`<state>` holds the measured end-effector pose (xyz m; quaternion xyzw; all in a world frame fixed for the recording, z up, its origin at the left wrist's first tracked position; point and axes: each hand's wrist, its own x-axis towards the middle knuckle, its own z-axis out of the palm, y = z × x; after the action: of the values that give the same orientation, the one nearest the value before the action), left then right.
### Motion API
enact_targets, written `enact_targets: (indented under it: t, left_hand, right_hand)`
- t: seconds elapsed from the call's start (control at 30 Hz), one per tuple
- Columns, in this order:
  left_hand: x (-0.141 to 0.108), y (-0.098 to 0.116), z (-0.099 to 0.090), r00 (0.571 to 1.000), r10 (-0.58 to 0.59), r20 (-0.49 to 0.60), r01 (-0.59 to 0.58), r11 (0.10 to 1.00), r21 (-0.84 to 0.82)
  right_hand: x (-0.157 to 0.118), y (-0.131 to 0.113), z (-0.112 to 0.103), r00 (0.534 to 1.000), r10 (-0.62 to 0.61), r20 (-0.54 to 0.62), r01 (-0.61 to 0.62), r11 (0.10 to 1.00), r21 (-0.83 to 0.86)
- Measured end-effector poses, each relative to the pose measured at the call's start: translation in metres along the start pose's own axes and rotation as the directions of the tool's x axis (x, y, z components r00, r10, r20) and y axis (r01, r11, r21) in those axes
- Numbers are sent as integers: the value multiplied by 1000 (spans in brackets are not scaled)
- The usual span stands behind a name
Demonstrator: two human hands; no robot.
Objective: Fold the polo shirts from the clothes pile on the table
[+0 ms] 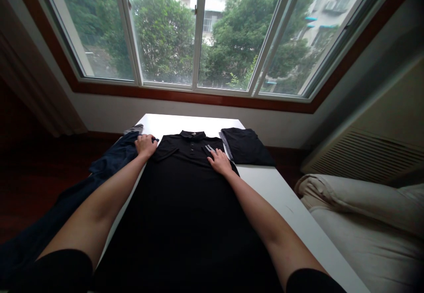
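A black polo shirt lies face up along the white table, its collar toward the window and its button placket showing. Its sleeve on the right is folded inward over the chest, with a grey-striped cuff. My right hand rests flat on that folded sleeve, fingers stretched out. At the table's left edge, my left hand is curled beside the other sleeve. Its fingers close on a bit of dark navy cloth, which looks like part of the navy garment heaped there.
A folded dark garment with a grey edge sits at the table's far right corner. The white table stands before a wide window. A beige padded seat is on the right, and a curtain hangs at left.
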<state>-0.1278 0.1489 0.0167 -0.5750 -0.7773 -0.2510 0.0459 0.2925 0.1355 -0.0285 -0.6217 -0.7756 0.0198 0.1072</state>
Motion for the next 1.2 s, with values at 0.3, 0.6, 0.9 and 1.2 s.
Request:
enact_targets:
  t: [0.3, 0.6, 0.9, 1.2]
  left_hand:
    - [12, -31, -15, 919, -332, 213, 288, 933, 215]
    - [15, -59, -43, 930, -308, 203, 234, 918, 320]
    - [0, -55, -55, 972, -233, -4, 225, 933, 282]
    - [-3, -40, -47, 955, -183, 234, 126, 963, 238]
  right_hand:
    - [-2, -3, -3, 1000, 11, 4, -11, 1000, -7]
    - [-8, -1, -7, 1000, 26, 11, -26, 1000, 11]
    - [-12, -2, -14, 999, 29, 20, -30, 999, 18]
    - [-11, -3, -11, 999, 29, 20, -29, 999, 23]
